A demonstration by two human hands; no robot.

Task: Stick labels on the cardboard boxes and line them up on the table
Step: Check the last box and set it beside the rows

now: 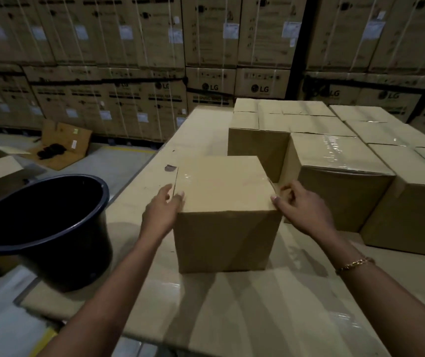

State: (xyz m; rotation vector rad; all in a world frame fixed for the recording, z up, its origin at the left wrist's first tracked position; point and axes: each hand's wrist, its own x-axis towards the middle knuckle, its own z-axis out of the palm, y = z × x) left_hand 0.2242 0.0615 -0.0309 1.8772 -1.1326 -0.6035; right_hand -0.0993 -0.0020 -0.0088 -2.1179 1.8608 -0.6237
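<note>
Nearest, on the cardboard-covered desk [232, 318]: a plain cardboard box [227, 202], upright, gripped from both sides. Left hand [163, 210] clasped on its upper left edge, thumb on top, fingers [165, 191] down the side. Right hand [301, 210] curled at the upper right corner, thumb tip against the top edge, gold bracelet [355, 264] on the wrist. Just beside the desk's left edge, a black bucket [44, 222]. Behind and to the right of the held box, more taped boxes [335, 161], packed in rows and touching. Farther off, flattened cardboard [64, 143] on the floor, then a wall of stacked cartons [129, 47].
</note>
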